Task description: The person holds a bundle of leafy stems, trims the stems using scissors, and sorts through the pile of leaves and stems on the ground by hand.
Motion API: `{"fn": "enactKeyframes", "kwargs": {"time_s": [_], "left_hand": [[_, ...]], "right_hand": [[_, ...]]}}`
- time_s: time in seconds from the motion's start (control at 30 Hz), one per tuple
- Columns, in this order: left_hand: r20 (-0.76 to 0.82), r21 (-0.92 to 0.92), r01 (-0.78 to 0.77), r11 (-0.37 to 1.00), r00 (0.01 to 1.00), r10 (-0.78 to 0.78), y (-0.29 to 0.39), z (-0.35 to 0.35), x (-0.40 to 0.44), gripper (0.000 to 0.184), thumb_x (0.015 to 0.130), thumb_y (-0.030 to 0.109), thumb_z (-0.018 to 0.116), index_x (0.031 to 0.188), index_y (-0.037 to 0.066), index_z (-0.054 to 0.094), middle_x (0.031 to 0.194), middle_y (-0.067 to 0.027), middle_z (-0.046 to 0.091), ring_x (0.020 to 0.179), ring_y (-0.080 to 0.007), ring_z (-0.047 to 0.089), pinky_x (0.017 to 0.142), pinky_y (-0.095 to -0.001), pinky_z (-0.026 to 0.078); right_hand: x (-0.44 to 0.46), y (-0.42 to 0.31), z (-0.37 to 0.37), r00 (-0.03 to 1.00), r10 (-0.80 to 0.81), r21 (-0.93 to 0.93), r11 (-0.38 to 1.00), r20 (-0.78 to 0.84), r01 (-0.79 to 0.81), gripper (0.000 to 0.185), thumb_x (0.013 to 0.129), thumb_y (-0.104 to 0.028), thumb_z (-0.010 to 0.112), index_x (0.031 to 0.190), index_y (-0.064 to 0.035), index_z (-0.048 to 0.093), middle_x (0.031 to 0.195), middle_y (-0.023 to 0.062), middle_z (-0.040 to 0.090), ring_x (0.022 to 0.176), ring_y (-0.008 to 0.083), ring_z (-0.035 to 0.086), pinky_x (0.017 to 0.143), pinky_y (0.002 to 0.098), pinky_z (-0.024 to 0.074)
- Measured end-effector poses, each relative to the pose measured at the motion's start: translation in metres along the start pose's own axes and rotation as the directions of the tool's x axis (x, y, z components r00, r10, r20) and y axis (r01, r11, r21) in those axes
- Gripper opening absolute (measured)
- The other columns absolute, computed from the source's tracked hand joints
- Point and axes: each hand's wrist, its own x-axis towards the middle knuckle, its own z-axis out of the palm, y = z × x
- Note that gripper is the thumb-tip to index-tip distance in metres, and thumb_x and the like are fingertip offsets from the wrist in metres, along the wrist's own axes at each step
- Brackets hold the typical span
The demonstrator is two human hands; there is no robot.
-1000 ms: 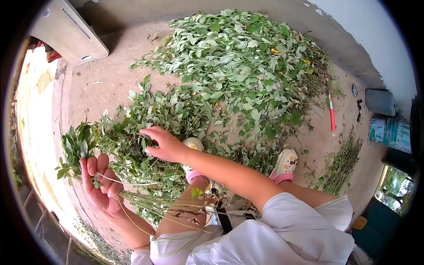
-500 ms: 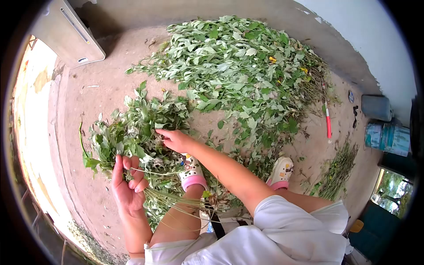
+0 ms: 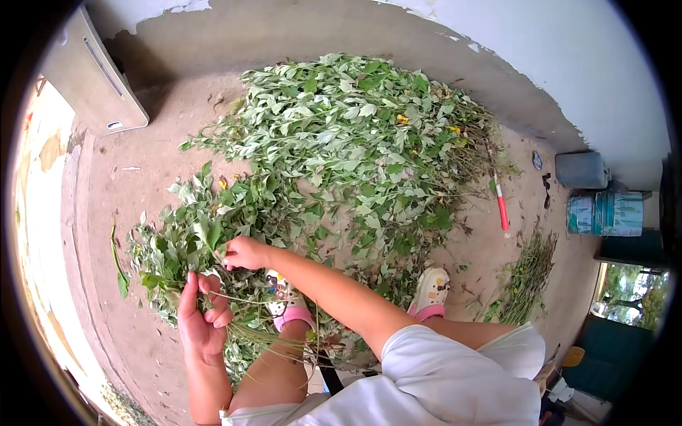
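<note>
My left hand (image 3: 204, 312) is closed around a bunch of long thin stems (image 3: 266, 339), whose leafy tops lie over the near leaf pile. Just to its upper right, my right hand (image 3: 244, 253) pinches a leafy sprig (image 3: 206, 231) above the same pile. The near leaf pile (image 3: 167, 255) spreads over the floor around my left shoe. Beyond it lies a larger heap of leafy stalks (image 3: 341, 121), green and pale, with a few yellow bits at its right side.
A red-handled tool (image 3: 502, 207) lies right of the large heap. A bundle of thin stalks (image 3: 526, 280) rests farther right. Near the wall are a grey container (image 3: 581, 170) and a teal bucket (image 3: 604, 214). A pale panel (image 3: 96, 78) stands upper left. My shoes (image 3: 430, 291) are between the piles.
My right hand has moved left and now pinches a sprig, after reaching into the near pile. My left hand came rightward to that pile, still holding its stems. The view has shifted.
</note>
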Motion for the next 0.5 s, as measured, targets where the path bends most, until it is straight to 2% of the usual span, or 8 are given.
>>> {"fn": "enactKeyframes", "kwargs": {"time_s": [0.07,0.1,0.17,0.2,0.23,0.27,0.33,0.5], "left_hand": [[-0.006,0.035,-0.014,0.999,1.0,0.014,0.002,-0.002,0.001,0.024,0.091,0.028,0.04,0.077,0.01,0.045,0.071,0.0034,0.039,0.041,-0.0036,0.025,0.035,-0.0166,0.019],[-0.007,-0.001,-0.005,1.0,1.0,0.005,0.003,-0.004,0.003,0.024,0.091,0.028,0.04,0.077,0.01,0.045,0.071,0.0035,0.04,0.041,-0.0036,0.024,0.035,-0.0166,0.019],[-0.04,-0.082,0.015,0.997,0.999,-0.018,0.002,-0.004,0.007,0.022,0.09,0.028,0.041,0.077,0.01,0.046,0.07,0.0036,0.04,0.042,-0.0036,0.025,0.035,-0.0167,0.019],[-0.031,-0.084,0.017,0.996,0.999,-0.02,0.001,-0.005,0.009,0.022,0.09,0.028,0.041,0.077,0.01,0.046,0.07,0.0036,0.04,0.042,-0.0036,0.025,0.035,-0.0167,0.019],[-0.019,-0.052,0.038,0.998,0.999,-0.039,-0.002,-0.008,0.012,0.022,0.09,0.028,0.042,0.077,0.01,0.046,0.07,0.0036,0.041,0.042,-0.0036,0.025,0.035,-0.0167,0.019],[-0.01,-0.019,0.057,0.998,0.998,-0.057,-0.004,-0.009,0.014,0.022,0.09,0.028,0.043,0.076,0.011,0.046,0.071,0.0036,0.041,0.042,-0.0037,0.025,0.035,-0.0167,0.018],[-0.048,-0.011,0.05,0.999,0.998,-0.051,-0.009,-0.006,0.016,0.023,0.09,0.028,0.041,0.077,0.009,0.047,0.069,0.0042,0.041,0.041,-0.0038,0.025,0.035,-0.017,0.017],[-0.135,0.052,0.132,0.99,0.983,-0.124,-0.025,-0.009,0.023,0.022,0.088,0.028,0.044,0.075,0.011,0.048,0.071,0.0033,0.044,0.043,-0.0049,0.026,0.037,-0.0179,0.019]], "right_hand": [[-0.014,-0.05,-0.001,0.99,-0.085,0.011,0.996,0.117,0.084,0.031,0.078,-0.015,0.055,0.107,-0.0029,0.055,0.081,0.0083,0.063,0.072,0.0121,0.059,0.071,0.0251,0.0451],[-0.014,-0.046,-0.014,0.997,-0.037,0.047,0.998,0.065,0.034,0.034,0.079,-0.014,0.056,0.111,-0.0044,0.053,0.083,0.0083,0.062,0.073,0.013,0.058,0.072,0.0257,0.0455],[-0.041,-0.052,-0.071,0.923,-0.184,-0.386,0.921,-0.337,0.042,0.032,0.077,-0.013,0.058,0.108,-0.0046,0.053,0.089,0.0071,0.057,0.081,0.0149,0.056,0.077,0.0264,0.0444],[-0.065,-0.065,-0.101,0.817,-0.239,-0.629,0.755,-0.524,-0.183,0.028,0.075,-0.006,0.057,0.103,-0.0027,0.054,0.102,0.0107,0.051,0.087,0.0169,0.054,0.073,0.0256,0.0459],[-0.084,-0.052,-0.142,0.68,-0.443,-0.771,0.564,-0.585,-0.296,0.039,0.071,-0.002,0.058,0.109,-0.0035,0.049,0.11,0.013,0.045,0.099,0.0226,0.048,0.081,0.0296,0.0433],[-0.111,-0.063,-0.177,0.588,-0.481,-0.759,0.378,-0.651,-0.53,0.051,0.067,-0.002,0.06,0.116,-0.0031,0.044,0.115,0.0158,0.042,0.108,0.0284,0.041,0.09,0.036,0.0375],[-0.163,-0.078,-0.239,0.508,-0.449,-0.637,0.201,-0.735,-0.744,0.083,0.065,-0.012,0.067,0.133,-0.0062,0.02,0.134,0.0164,0.024,0.124,0.0308,0.023,0.102,0.0435,0.0205],[-0.222,-0.108,-0.315,0.526,-0.161,-0.528,-0.034,-0.835,-0.849,0.112,0.054,-0.036,0.077,0.136,-0.0138,0.005,0.142,0.0073,0.005,0.131,0.0237,0.003,0.104,0.0481,0.0106]]}}
